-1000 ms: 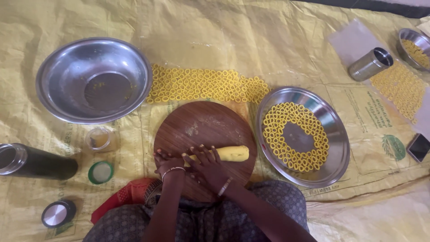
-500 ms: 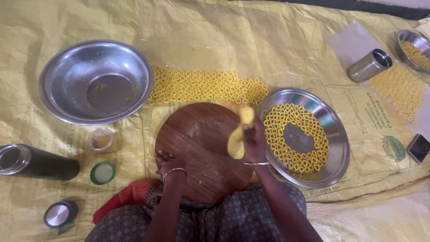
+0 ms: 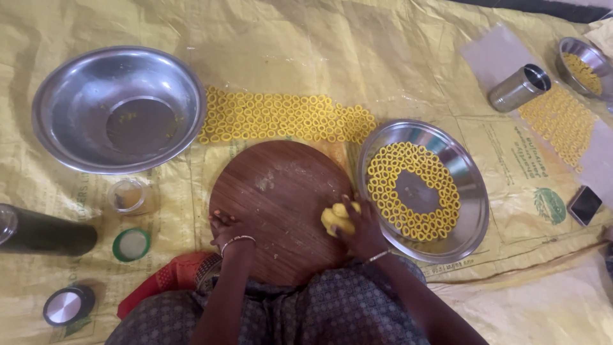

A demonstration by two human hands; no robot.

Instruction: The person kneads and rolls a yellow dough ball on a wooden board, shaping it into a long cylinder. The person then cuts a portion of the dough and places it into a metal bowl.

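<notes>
My right hand [image 3: 359, 225] grips a lump of yellow dough [image 3: 336, 218] at the right edge of the round wooden board [image 3: 281, 191]. My left hand [image 3: 227, 229] rests with curled fingers on the board's left rim and holds nothing. To the right of the board sits a steel plate [image 3: 466, 185] with yellow dough rings [image 3: 415, 190] laid in a circle. More dough rings [image 3: 284, 117] lie in rows on the yellow sheet [image 3: 306, 51] beyond the board.
A large steel bowl [image 3: 118, 108] stands at the back left. A small glass [image 3: 128, 194], a green lid [image 3: 131, 245], a dark bottle [image 3: 45, 231] and a steel cap [image 3: 67, 305] lie to the left. A steel tumbler [image 3: 518, 87], another ring-filled bowl [image 3: 582, 64] and a phone [image 3: 584, 205] are at right.
The dough lay as a roll on the board under both hands. My right hand lifted it, and now holds it bunched into a lump at the board's right edge. My left hand stayed.
</notes>
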